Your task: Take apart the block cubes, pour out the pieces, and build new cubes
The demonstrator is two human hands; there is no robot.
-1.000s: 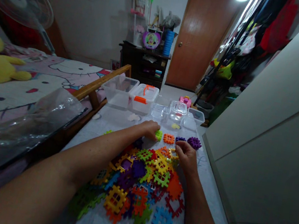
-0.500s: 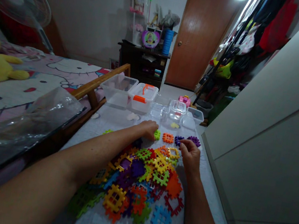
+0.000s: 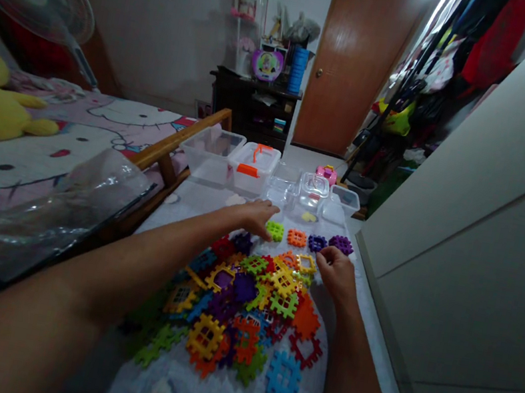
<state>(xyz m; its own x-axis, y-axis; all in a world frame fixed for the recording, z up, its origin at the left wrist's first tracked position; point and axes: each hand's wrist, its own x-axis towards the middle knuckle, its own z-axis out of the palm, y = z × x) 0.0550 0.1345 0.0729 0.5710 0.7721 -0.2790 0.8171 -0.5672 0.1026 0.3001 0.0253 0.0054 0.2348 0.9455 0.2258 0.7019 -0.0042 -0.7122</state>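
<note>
Just left of a lime-green square building piece (image 3: 275,231), my left hand (image 3: 257,217) is open, with its thumb close to the piece and its fingers stretched above. My right hand (image 3: 338,272) has its fingers curled together below a dark blue-purple piece (image 3: 318,243); nothing shows in it. An orange piece (image 3: 296,238) and a purple piece (image 3: 341,244) lie in the same row. Nearer me spreads a heap of notched plastic pieces, among them a yellow one (image 3: 206,336), a light blue one (image 3: 284,377) and a red heart-cutout piece (image 3: 305,351).
Behind the row stand clear plastic boxes (image 3: 210,163), one lidded box with orange clips (image 3: 253,169). A wooden bed rail (image 3: 175,144) and a plastic bag (image 3: 83,205) are at the left. A pale cabinet (image 3: 474,261) borders the right side.
My left hand has moved off the lime-green piece, slightly up and left, and its fingers have opened. My right hand has drawn slightly away from the dark blue-purple piece.
</note>
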